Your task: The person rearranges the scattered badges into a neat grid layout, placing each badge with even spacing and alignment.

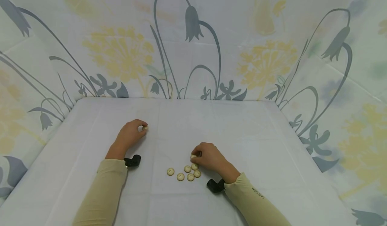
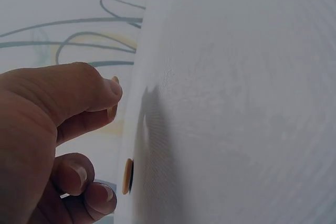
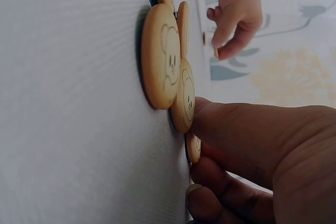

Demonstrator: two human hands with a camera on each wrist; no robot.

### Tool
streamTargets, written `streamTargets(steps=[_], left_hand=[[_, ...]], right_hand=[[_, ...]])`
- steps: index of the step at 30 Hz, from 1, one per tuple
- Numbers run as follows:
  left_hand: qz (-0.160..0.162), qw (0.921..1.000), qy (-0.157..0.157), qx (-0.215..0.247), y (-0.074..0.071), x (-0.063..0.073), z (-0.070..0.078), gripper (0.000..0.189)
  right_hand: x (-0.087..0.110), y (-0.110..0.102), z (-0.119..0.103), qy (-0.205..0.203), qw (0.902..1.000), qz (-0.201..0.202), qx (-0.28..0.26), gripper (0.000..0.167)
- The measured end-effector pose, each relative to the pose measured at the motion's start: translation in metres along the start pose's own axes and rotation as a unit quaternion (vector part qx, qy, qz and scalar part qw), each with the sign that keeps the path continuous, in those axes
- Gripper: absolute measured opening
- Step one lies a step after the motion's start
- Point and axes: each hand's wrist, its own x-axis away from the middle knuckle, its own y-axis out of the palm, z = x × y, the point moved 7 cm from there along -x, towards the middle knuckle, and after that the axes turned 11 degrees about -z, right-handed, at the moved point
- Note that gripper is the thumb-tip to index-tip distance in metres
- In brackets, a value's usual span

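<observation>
My left hand (image 1: 129,135), far left on the table, pinches a small round wooden disc (image 1: 145,128) between thumb and forefinger. In the left wrist view, the held disc (image 2: 113,112) is mostly covered by the thumb, and another disc (image 2: 127,177) lies on the cloth below. My right hand (image 1: 210,157) has thumb and fingers around a wooden disc (image 1: 193,156) at the far end of a loose group. The right wrist view shows this disc (image 3: 194,148) partly hidden, close to the thumb; a nearer disc (image 3: 160,56) bears a drawn animal face.
Several more wooden discs (image 1: 190,177) lie flat in front of the right hand, with one disc (image 1: 170,171) apart at the left. White cloth (image 1: 242,125) covers the table. Flower-printed fabric (image 1: 193,68) hangs behind it and at both sides. Black cameras (image 1: 133,161) sit at both wrists.
</observation>
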Motion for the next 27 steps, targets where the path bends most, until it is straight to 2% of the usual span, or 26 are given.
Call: streamTargets(steps=[17, 27], left_hand=[[-0.03, 0.9989, -0.037, -0.004, 0.0013, -0.002, -0.0092, 0.035], [-0.027, 0.9985, -0.047, -0.011, -0.003, -0.0058, -0.0079, 0.034]], right_hand=[[0.0011, 0.0026, 0.0008, -0.004, 1.0, 0.0, -0.007, 0.019], [0.0, 0.0004, 0.0023, -0.003, 1.0, 0.005, 0.0, 0.019]])
